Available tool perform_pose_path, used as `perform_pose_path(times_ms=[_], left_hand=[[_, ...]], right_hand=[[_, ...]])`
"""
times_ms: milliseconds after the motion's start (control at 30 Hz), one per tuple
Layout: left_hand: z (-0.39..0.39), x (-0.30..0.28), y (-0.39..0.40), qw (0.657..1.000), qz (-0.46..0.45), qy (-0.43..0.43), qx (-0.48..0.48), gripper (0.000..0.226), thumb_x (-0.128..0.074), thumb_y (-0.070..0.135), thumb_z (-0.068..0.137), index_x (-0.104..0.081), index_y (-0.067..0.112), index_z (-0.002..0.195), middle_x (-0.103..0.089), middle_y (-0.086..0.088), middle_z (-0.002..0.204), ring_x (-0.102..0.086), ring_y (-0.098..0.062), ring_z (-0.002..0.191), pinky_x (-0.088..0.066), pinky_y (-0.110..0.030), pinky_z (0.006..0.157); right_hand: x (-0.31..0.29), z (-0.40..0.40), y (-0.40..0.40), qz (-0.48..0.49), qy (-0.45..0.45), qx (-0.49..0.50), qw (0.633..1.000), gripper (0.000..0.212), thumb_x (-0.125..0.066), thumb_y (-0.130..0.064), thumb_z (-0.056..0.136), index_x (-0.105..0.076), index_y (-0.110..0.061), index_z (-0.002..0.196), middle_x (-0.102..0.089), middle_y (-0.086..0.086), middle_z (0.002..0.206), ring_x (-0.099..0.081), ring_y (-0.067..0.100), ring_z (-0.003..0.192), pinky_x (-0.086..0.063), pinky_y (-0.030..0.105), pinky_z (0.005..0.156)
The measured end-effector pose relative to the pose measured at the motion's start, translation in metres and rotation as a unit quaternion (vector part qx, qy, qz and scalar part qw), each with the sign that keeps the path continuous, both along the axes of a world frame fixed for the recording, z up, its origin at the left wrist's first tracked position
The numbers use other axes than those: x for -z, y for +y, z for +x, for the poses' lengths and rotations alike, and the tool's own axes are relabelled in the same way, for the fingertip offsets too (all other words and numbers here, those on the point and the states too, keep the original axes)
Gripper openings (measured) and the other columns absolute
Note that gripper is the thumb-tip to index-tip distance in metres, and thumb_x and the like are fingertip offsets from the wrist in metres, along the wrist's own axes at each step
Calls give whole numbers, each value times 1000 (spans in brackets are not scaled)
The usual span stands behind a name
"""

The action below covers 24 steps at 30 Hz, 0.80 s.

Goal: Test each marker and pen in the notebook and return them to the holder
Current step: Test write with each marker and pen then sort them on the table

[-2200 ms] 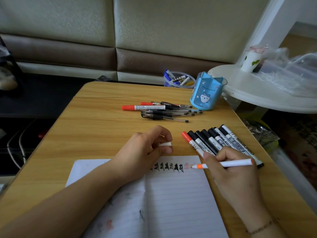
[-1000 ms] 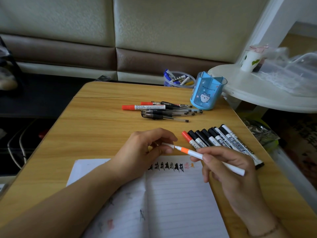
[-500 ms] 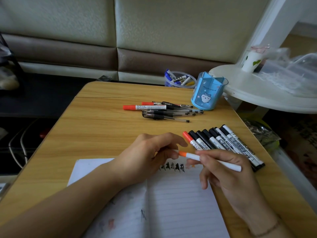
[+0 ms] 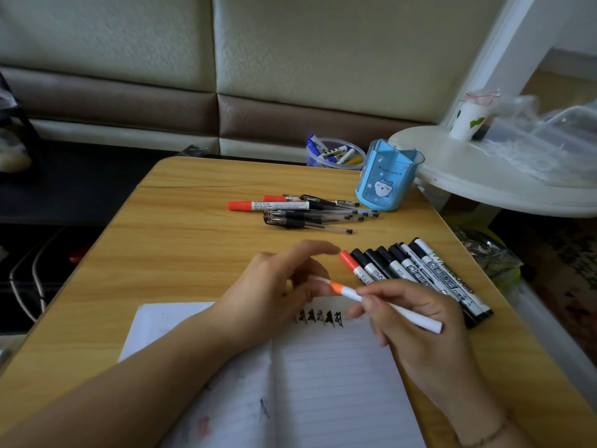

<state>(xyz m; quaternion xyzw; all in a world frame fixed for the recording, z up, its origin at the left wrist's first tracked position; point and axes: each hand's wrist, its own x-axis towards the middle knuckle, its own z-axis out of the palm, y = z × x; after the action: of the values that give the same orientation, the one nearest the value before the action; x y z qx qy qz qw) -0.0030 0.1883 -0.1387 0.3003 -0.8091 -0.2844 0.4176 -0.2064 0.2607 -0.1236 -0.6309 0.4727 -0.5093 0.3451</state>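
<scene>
Right hand [image 4: 416, 321] pinches orange marker [image 4: 387, 303], axis running near-right to far-left, tip meeting the white cap [image 4: 318, 279] pinched in left hand [image 4: 277, 286], just left.

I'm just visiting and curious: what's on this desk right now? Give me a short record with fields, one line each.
Surface: wooden table
Notebook: open notebook, a row of black test marks near the top of its right page
Right hand: right hand holds an orange-tipped white pen
Left hand: left hand pinches the white cap at the pen's tip
Holder: blue holder, nothing visible sticking out
Sorted row: whiteboard markers side by side
Loose pile: pens and red markers near the holder
</scene>
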Motion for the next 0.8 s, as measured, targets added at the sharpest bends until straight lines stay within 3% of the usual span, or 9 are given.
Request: perform_pose_path(times_ms=[67, 100, 200, 300, 433, 633, 800], left_hand=[[1, 1, -3, 1000, 12, 14, -21, 50, -68, 38, 87, -50, 26, 132, -70, 14, 102, -66, -9, 85, -53, -24, 75], [2, 2, -5, 999, 22, 21, -34, 50, -63, 44, 88, -49, 26, 133, -68, 14, 106, -65, -10, 88, -52, -23, 76], [4, 2, -9, 995, 54, 50, -64, 37, -57, 40, 93, -52, 27, 127, -68, 16, 103, -64, -8, 93, -49, -18, 77], [4, 3, -9, 994, 71, 45, -66, 31, -56, 34, 93, -55, 28, 123, -68, 16, 98, -64, -9, 93, -49, -18, 76], [3, 6, -10, 995, 74, 31, -60, 29, -59, 26, 93, -58, 23, 121, -68, 13, 96, -63, -12, 89, -49, -18, 75], [4, 8, -11, 994, 77, 27, -71, 28, -59, 25, 91, -61, 22, 118, -68, 14, 95, -61, -9, 86, -49, -21, 72], [3, 8, -13, 993, 82, 21, -77, 23, -63, 14, 93, -64, 22, 115, -68, 13, 94, -62, -8, 88, -50, -24, 73]], right_hand=[[-2, -8, 0, -62, 75, 36, 995, 22, -64, -47, 84, -74, -30, 94, -74, -5, 85, -67, 17, 71, -55, 35, 54], [-2, -14, 0, -83, 129, 51, 987, 24, -61, -49, 85, -73, -32, 97, -72, -10, 91, -66, 18, 83, -55, 37, 64], [0, -28, -3, -101, 267, 77, 955, 42, -52, -58, 83, -70, -30, 109, -64, -19, 109, -55, 16, 113, -45, 35, 93], [3, -25, -6, -99, 341, 96, 930, 55, -42, -72, 85, -72, -31, 106, -60, -21, 108, -50, 11, 113, -43, 40, 94], [12, -20, -9, -93, 427, 121, 891, 46, -51, -69, 81, -70, -35, 106, -57, -21, 111, -46, 11, 115, -43, 46, 94], [18, -21, -11, -79, 428, 150, 888, 55, -42, -75, 81, -71, -35, 104, -53, -17, 118, -40, 13, 120, -43, 48, 96], [19, -19, -11, -89, 426, 161, 886, 37, -58, -59, 79, -71, -31, 98, -54, -14, 114, -41, 15, 117, -43, 42, 95]])
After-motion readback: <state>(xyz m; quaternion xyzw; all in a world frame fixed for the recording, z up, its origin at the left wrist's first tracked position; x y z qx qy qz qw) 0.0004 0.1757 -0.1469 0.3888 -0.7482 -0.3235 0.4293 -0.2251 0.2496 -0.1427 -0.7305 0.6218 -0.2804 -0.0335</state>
